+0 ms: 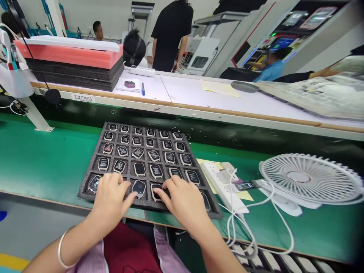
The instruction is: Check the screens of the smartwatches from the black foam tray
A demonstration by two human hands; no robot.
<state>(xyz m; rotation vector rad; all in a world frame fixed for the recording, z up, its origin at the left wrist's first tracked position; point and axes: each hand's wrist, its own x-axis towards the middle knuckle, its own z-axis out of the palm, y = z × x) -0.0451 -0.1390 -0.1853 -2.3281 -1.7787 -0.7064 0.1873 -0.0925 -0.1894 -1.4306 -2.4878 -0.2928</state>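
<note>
A dark grey foam tray (182,209) lies on the green bench, holding rows of square smartwatch bodies without straps, most with lit text on their screens. My left hand (110,195) is over the front row, fingers bent down and thumb apart. Its thumb tip reaches the left edge of a dark-screened smartwatch (138,188), and the slot beneath the palm is hidden. Over the row's right half is my right hand (184,197), thumb and fingers apart. The thumb tip lies on another smartwatch (155,195), which the hand partly covers. Neither hand lifts anything.
Right of the tray are a white power strip (218,185), looping white cables (290,231) and a white fan (301,178). A raised shelf (182,89) behind carries stacked black foam (76,72), a blue pen (143,89) and papers. Other people are beyond it.
</note>
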